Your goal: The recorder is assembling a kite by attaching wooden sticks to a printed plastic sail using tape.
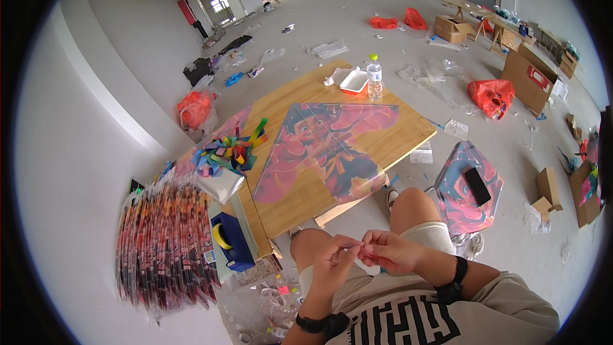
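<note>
Above my lap, my left hand (334, 259) and my right hand (391, 250) meet fingertip to fingertip. Both are closed in a pinch, and whatever sits between the fingers is too small to make out. In front of them, a pink and blue printed kite sheet (319, 134) with a cartoon figure lies flat on the wooden table (408, 131). A pile of multicoloured ribbons (227, 153) rests at the table's left side. To my right stands a stool-like seat covered in similar printed sheet (469, 214), with a black phone (477, 186) on it.
A water bottle (375, 78) and a white tray (354, 81) stand at the table's far end. On the left are a stack of bagged printed sheets (167, 243) and a blue tape dispenser (239, 252). Cardboard boxes (529, 80), red bags (490, 99) and plastic scraps litter the floor.
</note>
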The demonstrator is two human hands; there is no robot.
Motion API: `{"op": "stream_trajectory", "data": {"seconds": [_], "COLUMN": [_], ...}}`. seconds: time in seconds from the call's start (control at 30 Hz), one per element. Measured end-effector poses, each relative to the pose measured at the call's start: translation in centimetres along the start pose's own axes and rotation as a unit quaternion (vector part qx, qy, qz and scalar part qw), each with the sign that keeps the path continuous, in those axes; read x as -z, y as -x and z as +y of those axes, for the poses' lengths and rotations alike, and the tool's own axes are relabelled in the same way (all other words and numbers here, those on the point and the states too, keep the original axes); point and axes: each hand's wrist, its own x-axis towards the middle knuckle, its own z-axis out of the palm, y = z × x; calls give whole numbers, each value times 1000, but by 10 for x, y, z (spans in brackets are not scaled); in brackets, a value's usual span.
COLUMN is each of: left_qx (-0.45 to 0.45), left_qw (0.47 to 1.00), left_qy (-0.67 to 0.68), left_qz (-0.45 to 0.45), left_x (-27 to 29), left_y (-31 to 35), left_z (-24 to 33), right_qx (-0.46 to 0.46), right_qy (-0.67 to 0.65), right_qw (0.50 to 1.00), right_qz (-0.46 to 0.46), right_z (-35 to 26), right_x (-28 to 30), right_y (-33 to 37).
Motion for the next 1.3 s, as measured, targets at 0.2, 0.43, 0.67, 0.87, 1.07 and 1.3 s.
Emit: {"op": "stream_trajectory", "data": {"seconds": [0.2,0.43,0.67,0.87,1.07,1.3], "left_qx": [-39,-81,-84,-77,-151,-83], "left_qw": [966,923,954,967,867,700], "left_qy": [-246,-372,-275,-222,-408,-460], "left_qz": [73,56,86,103,245,540], "left_x": [-23,-23,-19,-15,83,292], "left_y": [-7,-8,-10,-10,-4,81], "left_z": [41,44,27,17,21,14], "right_qx": [107,122,115,104,122,41], "right_qy": [359,389,396,414,278,235], "right_qw": [923,908,902,896,947,964], "right_qz": [83,97,127,119,101,118], "right_z": [-28,-31,-28,-28,-7,26], "right_x": [-16,-18,-15,-13,31,80], "right_y": [4,3,2,2,-6,-8]}}
